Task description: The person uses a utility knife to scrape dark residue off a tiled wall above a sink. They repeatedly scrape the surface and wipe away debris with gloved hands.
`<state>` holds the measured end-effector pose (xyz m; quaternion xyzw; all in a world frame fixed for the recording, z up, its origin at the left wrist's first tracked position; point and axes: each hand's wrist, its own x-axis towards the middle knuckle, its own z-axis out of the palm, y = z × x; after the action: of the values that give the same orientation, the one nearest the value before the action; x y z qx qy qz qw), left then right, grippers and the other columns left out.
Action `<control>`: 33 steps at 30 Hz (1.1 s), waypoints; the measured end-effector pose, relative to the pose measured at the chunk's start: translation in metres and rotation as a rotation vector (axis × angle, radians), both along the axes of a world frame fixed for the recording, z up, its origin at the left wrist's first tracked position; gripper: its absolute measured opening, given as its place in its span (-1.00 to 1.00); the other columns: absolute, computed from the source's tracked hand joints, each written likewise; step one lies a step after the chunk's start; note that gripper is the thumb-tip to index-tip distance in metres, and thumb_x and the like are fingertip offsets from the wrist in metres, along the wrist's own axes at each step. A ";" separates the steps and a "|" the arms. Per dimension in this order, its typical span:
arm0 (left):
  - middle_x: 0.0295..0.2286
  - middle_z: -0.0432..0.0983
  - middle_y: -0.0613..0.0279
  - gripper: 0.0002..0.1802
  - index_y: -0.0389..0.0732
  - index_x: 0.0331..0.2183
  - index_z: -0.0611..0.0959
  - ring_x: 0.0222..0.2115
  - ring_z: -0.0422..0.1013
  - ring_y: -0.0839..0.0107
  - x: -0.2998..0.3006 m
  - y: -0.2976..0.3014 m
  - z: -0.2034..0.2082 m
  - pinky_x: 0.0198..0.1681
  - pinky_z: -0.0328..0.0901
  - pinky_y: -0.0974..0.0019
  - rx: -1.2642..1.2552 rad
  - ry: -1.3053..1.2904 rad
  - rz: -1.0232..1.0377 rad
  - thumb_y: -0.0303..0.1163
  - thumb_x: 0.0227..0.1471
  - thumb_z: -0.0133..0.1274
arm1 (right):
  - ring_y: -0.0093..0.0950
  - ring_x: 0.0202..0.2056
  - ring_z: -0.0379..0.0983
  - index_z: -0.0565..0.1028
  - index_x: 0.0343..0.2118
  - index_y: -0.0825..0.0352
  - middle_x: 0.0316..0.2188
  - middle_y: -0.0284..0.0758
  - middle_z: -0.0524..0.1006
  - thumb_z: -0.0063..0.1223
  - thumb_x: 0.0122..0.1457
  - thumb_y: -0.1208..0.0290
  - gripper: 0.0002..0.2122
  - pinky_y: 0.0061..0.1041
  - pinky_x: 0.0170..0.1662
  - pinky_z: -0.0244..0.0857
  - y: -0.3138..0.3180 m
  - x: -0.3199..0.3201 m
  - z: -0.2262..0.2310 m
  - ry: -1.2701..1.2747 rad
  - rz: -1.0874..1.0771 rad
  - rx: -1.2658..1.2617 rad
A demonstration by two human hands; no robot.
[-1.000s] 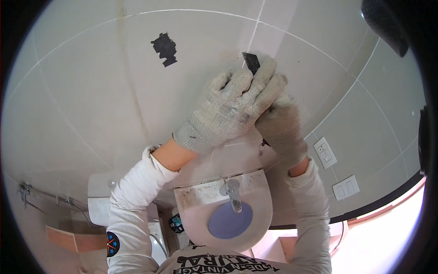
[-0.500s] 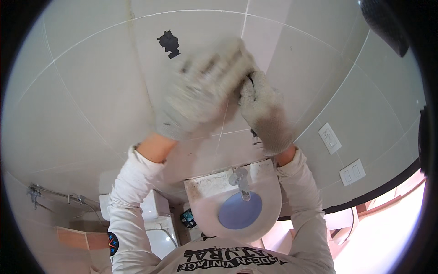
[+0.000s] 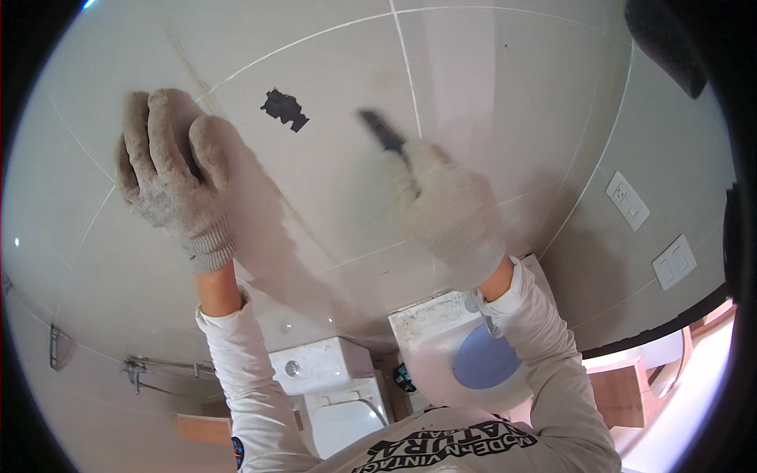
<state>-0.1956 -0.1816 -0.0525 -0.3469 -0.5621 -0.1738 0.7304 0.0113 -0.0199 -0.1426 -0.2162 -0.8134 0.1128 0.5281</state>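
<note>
We are up against a tiled wall [image 3: 331,181], both hands in grubby knit gloves and well apart. Our left hand [image 3: 169,173] presses flat on the tile, fingers together, holding nothing. Our right hand [image 3: 449,209] is blurred, but it looks closed round a dark scraper [image 3: 382,130] whose blade end sticks out above the hand and seems to meet the tile just left of a grout line [image 3: 406,71]. Between the hands, higher up and nearer the scraper, sits a ragged black patch [image 3: 284,109] on the tile. Below the right wrist lie a basin [image 3: 430,347] and a blue disc [image 3: 485,361]; below the left arm, a toilet tank [image 3: 319,366]. We judge this to be mid-scraping; the next stroke calls for a flat blade and a steady brace.
</note>
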 end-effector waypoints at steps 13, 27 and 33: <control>0.18 0.42 0.00 -0.51 -0.18 0.15 0.54 0.14 0.40 0.05 0.003 0.005 -0.001 0.22 0.22 -0.02 -0.044 0.068 0.003 -0.20 0.25 0.04 | -0.08 -0.65 0.52 0.45 -0.37 0.31 -0.71 -0.11 0.48 0.04 0.37 0.21 -0.74 -0.17 -0.60 0.35 0.002 -0.014 0.002 0.190 -0.014 -0.173; 0.17 0.45 0.08 -0.51 -0.10 0.14 0.55 0.13 0.40 0.08 0.000 0.005 -0.005 0.21 0.22 0.00 -0.015 0.078 0.023 -0.13 0.24 0.04 | -0.08 -0.61 0.54 0.46 -0.38 0.32 -0.67 -0.10 0.50 0.04 0.37 0.19 -0.72 -0.19 -0.56 0.39 0.007 -0.008 0.007 0.126 -0.070 -0.075; 0.14 0.47 0.11 -0.55 -0.05 0.10 0.59 0.08 0.42 0.08 -0.005 0.008 -0.002 0.18 0.24 0.01 0.012 0.090 -0.004 -0.13 0.22 0.06 | -0.07 -0.55 0.57 0.46 -0.35 0.32 -0.60 -0.15 0.55 -0.01 0.38 0.15 -0.69 -0.19 -0.51 0.42 0.024 -0.001 0.008 0.086 -0.040 0.021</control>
<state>-0.2004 -0.1741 -0.0547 -0.3511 -0.5270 -0.1629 0.7567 0.0102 0.0043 -0.1343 -0.2216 -0.7865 0.1030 0.5671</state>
